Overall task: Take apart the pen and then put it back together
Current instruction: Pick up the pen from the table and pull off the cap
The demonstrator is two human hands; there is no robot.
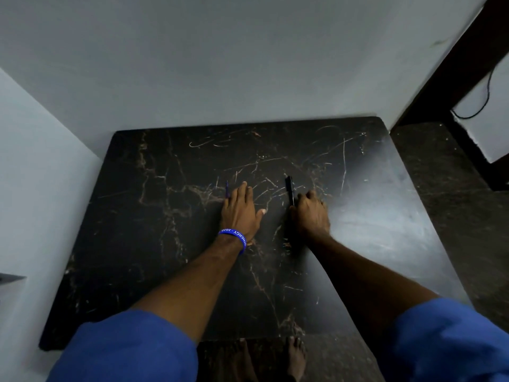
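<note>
A black pen part [289,190] lies on the dark marble table [154,244], pointing away from me. My right hand [309,215] rests with curled fingers at its near end, touching it; whether the fingers grip it is unclear. A thin blue-purple pen piece [227,189] lies to the left on the table. My left hand [242,209] lies flat, palm down, fingers together, right beside that piece, its little-finger side touching the piece's near end. A blue wristband [234,237] sits on my left wrist.
Grey walls close off the table's far and left edges. A dark floor strip [440,202] and a dark door frame [454,64] with a black cable lie to the right. My bare feet [272,359] stand below the table's near edge.
</note>
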